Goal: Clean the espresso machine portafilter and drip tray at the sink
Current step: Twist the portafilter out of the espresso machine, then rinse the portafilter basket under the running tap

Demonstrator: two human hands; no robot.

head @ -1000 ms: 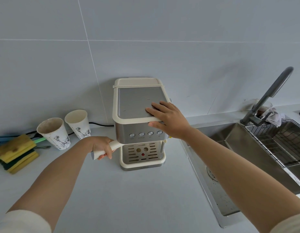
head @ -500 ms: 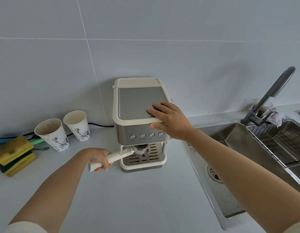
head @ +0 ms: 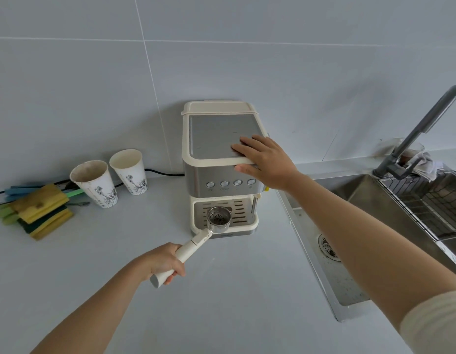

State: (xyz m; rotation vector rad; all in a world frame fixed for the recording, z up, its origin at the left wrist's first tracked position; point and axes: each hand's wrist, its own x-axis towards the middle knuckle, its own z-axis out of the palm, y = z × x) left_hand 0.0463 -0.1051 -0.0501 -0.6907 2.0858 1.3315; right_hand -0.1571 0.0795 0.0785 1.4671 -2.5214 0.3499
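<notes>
Resting flat on the espresso machine [head: 216, 139] is the right hand [head: 267, 162]; the portafilter [head: 218, 218] is gripped by the left hand [head: 163, 261].

Home kitchen: pale tiled wall, grey countertop [head: 222, 302] w/ espresso machine [head: 222, 159], 2 paper cups [head: 109, 180], sponges [head: 43, 210], steel sink [head: 349, 226] w/ faucet [head: 421, 129] & wire rack [head: 431, 200].

cream and silver espresso machine [head: 222, 159]; white paper cups [head: 112, 180] with black floral print.
</notes>
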